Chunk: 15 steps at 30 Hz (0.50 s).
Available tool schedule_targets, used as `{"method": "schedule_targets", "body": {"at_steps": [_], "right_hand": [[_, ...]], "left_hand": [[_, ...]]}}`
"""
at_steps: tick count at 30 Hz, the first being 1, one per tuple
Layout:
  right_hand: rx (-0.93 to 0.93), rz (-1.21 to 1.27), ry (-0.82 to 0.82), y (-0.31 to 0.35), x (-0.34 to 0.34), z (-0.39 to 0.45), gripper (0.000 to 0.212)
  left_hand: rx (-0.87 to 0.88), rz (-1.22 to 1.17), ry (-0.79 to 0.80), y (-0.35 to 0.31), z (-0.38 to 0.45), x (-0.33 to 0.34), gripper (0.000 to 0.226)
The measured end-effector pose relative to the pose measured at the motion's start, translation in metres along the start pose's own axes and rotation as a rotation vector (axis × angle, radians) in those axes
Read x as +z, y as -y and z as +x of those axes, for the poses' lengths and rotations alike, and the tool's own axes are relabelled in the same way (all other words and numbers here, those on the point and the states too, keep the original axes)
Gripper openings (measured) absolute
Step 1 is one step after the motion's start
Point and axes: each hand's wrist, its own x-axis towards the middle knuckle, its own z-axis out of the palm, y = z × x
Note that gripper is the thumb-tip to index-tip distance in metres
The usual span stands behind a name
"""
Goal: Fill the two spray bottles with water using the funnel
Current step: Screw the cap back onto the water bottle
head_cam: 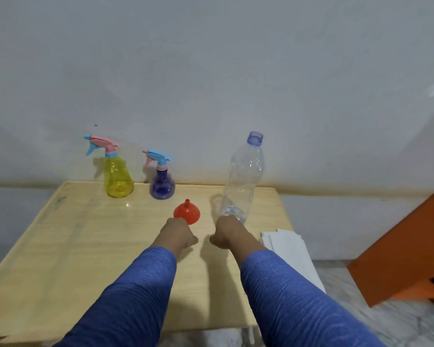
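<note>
From the head camera, the only view I have, I look down on a pale wooden table (60, 246) set against a grey wall. Both of my arms reach forward in blue sleeves.

My left hand (177, 235) sits just short of the red funnel (187, 214), its knuckles right at the funnel's near rim. The fingers curl under, away from me, so I cannot tell whether they grip the funnel or only rest beside it. The funnel stands wide mouth down on the table with its spout pointing up, so its long axis is vertical.

My right hand (229, 232) is at the base of the clear water bottle (244, 176). Its fingers are also hidden, so I cannot tell if they hold the bottle. The bottle stands uncapped, leaning slightly right in the wide lens, with little water visible near the bottom.

The yellow spray bottle (118, 176) and the purple spray bottle (162, 184) stand upright at the far edge, ahead and to the left, side by side but apart, both with their trigger heads screwed on. The purple one is nearer my left hand. I judge that the heads must come off before the funnel goes in, so filling has not begun.

White paper sheets (288, 249) lie right of the table, beside an orange panel (398, 246).
</note>
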Motion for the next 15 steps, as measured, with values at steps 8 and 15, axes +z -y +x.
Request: {"method": "schedule_targets", "body": {"at_steps": [8,15], "right_hand": [[0.099,0.242,-0.088,-0.085,0.040,-0.006,0.015],[0.054,0.430,-0.225,-0.102,0.066,0.010,0.050]], "left_hand": [[0.095,-0.063,0.022,-0.035,-0.017,0.070,0.054],[0.177,-0.357,-0.178,-0.040,-0.010,0.096,0.092]]}}
